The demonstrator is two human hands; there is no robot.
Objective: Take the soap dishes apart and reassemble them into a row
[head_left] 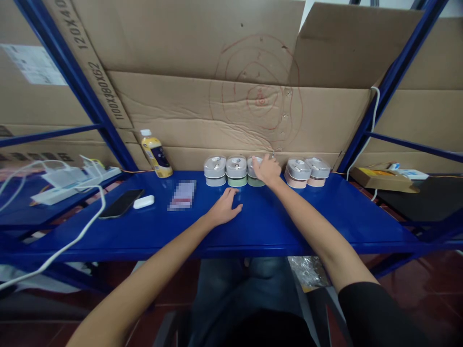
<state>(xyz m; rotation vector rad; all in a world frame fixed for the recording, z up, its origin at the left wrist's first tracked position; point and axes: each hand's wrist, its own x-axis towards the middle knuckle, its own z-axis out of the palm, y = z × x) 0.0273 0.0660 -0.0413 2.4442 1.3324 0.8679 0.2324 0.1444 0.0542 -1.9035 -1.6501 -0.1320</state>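
Note:
Several small lidded boxes with translucent grey tops stand in a row along the cardboard at the back. On the left are a grey-based box (215, 171) and a green-based box (237, 172). My right hand (269, 169) is over the top right of another green-based box (255, 180), partly covering it. Its thumb and fingers are apart; whether they press on the lid is hard to tell. Further right, two pink-based boxes (298, 173) sit side by side. My left hand (226, 208) is low over the blue table, just in front of the green-based boxes, fingers spread, holding nothing.
Left on the blue table (249, 236) are a yellow-labelled bottle (157, 154), a blurred-out card (182, 195), a white earbud case (143, 202) and a phone (122, 204). A white cable (87, 226) hangs across the left edge. Blue metal posts (388, 86) flank the table.

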